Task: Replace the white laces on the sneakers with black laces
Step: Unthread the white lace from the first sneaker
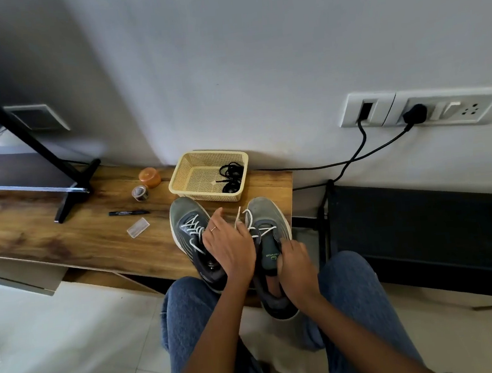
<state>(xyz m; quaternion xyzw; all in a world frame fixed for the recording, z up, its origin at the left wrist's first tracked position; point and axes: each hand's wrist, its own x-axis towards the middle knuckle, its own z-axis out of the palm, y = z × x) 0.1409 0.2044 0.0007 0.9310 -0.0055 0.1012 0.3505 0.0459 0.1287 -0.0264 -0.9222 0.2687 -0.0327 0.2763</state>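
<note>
While both sneakers sit side by side on the wooden shelf (63,234) with white laces threaded, step in hand reads as unlacing the right sneaker (269,235): left hand (229,245) pinching its white lace (237,217) and drawing it up, right hand (296,267) gripping the tongue and collar to steady it. Left sneaker (190,230) untouched; black laces (231,174) waiting in the yellow basket (191,188) just behind. Next, probably: pull the lace free eyelet by eyelet, keeping the shoe braced.

Left hand (229,245) pinches the right sneaker's (270,244) white lace (237,217); right hand (296,267) grips its collar.
</note>
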